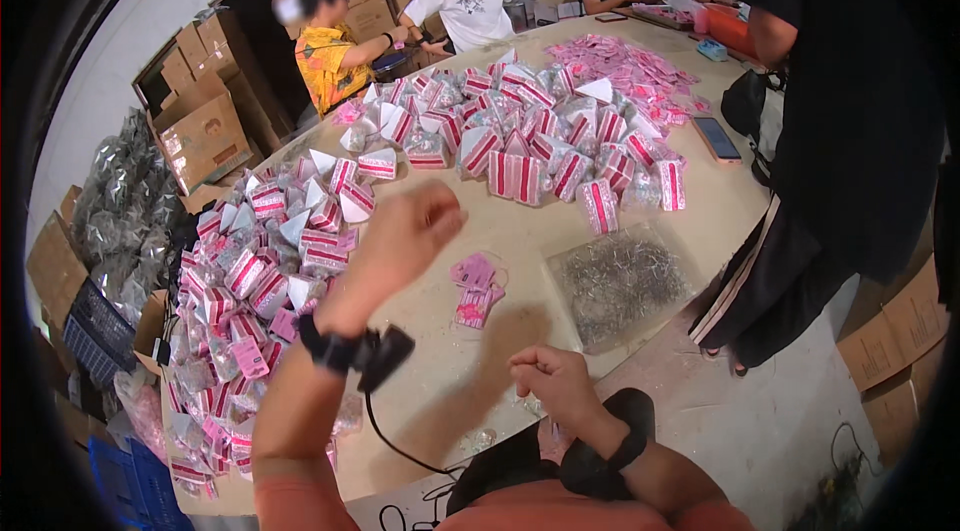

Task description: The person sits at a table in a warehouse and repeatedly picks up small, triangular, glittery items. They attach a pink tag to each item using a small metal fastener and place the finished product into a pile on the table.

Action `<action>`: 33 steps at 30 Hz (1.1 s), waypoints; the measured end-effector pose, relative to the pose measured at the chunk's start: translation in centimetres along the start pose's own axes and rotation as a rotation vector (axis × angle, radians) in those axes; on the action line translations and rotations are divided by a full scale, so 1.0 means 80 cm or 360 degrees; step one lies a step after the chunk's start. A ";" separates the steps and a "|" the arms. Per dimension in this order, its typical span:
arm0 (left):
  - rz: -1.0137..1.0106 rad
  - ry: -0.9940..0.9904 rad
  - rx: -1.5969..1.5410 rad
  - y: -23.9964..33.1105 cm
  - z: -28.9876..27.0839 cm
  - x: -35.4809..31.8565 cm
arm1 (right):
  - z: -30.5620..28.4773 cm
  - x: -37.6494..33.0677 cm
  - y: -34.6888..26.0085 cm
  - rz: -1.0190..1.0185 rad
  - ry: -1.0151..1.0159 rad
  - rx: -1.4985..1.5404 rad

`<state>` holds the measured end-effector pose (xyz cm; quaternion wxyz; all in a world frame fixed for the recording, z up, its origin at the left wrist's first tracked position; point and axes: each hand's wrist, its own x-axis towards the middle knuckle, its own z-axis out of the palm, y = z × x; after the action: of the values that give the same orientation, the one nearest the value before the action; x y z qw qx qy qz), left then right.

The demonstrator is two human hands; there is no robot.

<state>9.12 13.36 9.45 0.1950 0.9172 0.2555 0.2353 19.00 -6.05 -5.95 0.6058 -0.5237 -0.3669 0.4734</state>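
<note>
My left hand (412,236) is raised over the table, fingers curled, between the left heap and the table's middle. Whatever it may hold is hidden. My right hand (558,389) is closed in a pinch near the table's front edge; I cannot make out anything in its fingers. Between the hands lie a few pink printed cards (477,289). Right of them sits a shallow clear box (622,283) full of small thin metal pieces. Cake-slice-shaped pieces (515,178), striped pink and white and mostly in clear bags, are heaped beyond my hands, with another heap of wedges (262,281) to the left.
A pile of pink cards (630,76) lies at the far side of the table (440,421), near a phone (717,140). A person in black (850,131) stands close on the right; others sit at the far side. Cartons (208,136) and a blue crate (130,481) stand left.
</note>
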 end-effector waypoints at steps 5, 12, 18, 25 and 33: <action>-0.0227 0.0259 0.0372 -0.106 0.010 0.138 | -0.006 0.016 0.012 0.0292 -0.0110 0.0038; -0.0109 0.0274 0.1006 -0.177 0.152 0.180 | -0.036 0.023 0.031 0.0460 -0.0353 0.0020; -0.0044 0.0381 0.1256 -0.206 0.182 0.209 | -0.045 0.024 0.049 0.0642 -0.0469 0.0168; -0.0478 0.0964 -0.0538 -0.211 0.145 0.157 | -0.043 0.026 0.034 0.0578 -0.0479 0.0035; -0.0737 0.0522 -0.2665 -0.126 0.106 -0.036 | -0.032 0.019 0.033 0.0386 -0.0300 0.0141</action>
<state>7.63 17.70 -3.19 0.8063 0.3533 0.2034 0.4285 21.34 -5.32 -9.13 0.5296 -0.4901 -0.3349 0.6060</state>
